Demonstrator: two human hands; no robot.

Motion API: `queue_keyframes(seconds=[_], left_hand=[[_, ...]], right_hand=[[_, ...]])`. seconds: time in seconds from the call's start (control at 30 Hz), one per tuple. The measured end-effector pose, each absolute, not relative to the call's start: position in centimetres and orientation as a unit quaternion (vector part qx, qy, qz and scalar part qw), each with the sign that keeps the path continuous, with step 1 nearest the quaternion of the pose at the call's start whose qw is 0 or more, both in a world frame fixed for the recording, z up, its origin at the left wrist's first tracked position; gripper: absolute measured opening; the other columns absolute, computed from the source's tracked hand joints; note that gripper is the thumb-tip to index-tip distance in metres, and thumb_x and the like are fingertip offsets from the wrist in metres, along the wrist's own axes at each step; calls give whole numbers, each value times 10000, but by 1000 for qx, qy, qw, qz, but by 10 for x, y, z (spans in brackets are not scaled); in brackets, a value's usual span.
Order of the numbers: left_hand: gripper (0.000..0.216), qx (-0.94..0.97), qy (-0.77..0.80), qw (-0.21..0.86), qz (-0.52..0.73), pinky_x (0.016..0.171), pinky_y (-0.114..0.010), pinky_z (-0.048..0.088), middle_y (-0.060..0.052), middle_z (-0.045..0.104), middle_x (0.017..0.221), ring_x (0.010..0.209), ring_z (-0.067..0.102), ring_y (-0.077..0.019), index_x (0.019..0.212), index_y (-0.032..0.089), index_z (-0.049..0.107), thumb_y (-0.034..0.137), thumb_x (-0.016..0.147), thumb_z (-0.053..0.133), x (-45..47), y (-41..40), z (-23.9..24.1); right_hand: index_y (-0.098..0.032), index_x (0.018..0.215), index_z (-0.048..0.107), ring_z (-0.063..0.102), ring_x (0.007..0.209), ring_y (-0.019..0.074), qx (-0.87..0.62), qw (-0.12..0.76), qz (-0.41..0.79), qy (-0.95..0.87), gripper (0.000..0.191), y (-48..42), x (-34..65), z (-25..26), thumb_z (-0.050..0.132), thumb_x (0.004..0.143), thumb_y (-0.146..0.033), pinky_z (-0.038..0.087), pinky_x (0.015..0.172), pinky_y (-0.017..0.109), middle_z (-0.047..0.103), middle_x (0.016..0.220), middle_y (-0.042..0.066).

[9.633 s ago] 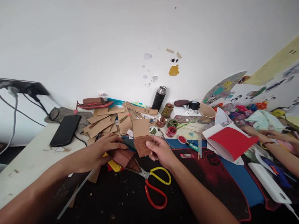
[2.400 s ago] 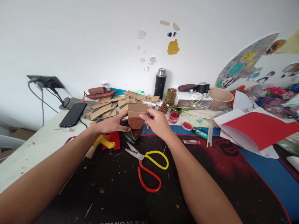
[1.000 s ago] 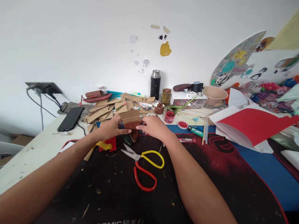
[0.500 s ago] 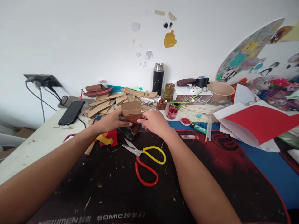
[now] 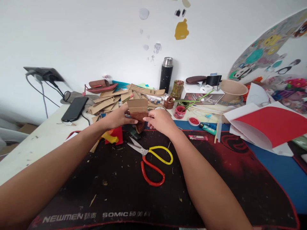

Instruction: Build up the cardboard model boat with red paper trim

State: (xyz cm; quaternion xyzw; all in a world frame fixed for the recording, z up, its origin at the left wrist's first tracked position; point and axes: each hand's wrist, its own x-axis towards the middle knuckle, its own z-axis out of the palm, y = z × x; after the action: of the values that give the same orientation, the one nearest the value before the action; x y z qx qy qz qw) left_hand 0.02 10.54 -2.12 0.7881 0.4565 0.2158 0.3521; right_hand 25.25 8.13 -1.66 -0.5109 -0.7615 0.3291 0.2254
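The left hand [image 5: 120, 117] grips the left edge of a folded cardboard panel [image 5: 137, 104], with the thumb across the near side. The right hand [image 5: 159, 122] pinches the panel's right edge between thumb and fingers; the exact contact of its hidden fingers cannot be determined. The panel is bare on its upper section and painted brown on its lower section. It is located between the hands, above the far edge of the black desk mat [image 5: 203, 195]. Directly below it, a brown model hull [image 5: 140, 127] points toward the wearer. The scissors [image 5: 144, 151] lie on the mat with blades parted, nearer the wearer than the hull. Cardboard scraps [image 5: 107, 101] are piled behind the left hand. A red paint jar [image 5: 179, 113] stands beyond the right hand, near its lid [image 5: 194, 121].
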Motion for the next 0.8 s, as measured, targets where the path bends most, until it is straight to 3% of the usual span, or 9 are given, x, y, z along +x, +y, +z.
queue_keyframes(seconds=[0.27, 0.6, 0.8], left_hand=[[712, 787, 455, 354, 220, 1103, -506, 582, -108, 816, 1306, 1223, 746, -350, 1351, 219, 735, 667, 813, 868, 0, 106, -22], [737, 793, 449, 369, 184, 1150, -474, 564, -122, 728, 1512, 1386, 690, -372, 1515, 272, 648, 519, 855, 860, -11, 109, -21], [801, 776, 445, 405, 189, 1107, -478, 611, -130, 704, 1554, 1335, 736, -355, 1566, 281, 591, 515, 849, 864, -8, 108, -21]], right_hand=[[-202, 761, 718, 766, 752, 180, -518, 197, 274, -786, 346, 78, 251, -13, 716, 1093, -296, 472, 748, 288, 817, 795, 30], [-189, 857, 766, 751, 774, 197, -511, 168, 243, -807, 276, 75, 255, -5, 716, 1102, -304, 468, 739, 299, 822, 879, 72], [-199, 843, 757, 752, 754, 192, -508, 158, 246, -810, 279, 76, 259, -4, 707, 1102, -288, 460, 711, 294, 817, 861, 54]])
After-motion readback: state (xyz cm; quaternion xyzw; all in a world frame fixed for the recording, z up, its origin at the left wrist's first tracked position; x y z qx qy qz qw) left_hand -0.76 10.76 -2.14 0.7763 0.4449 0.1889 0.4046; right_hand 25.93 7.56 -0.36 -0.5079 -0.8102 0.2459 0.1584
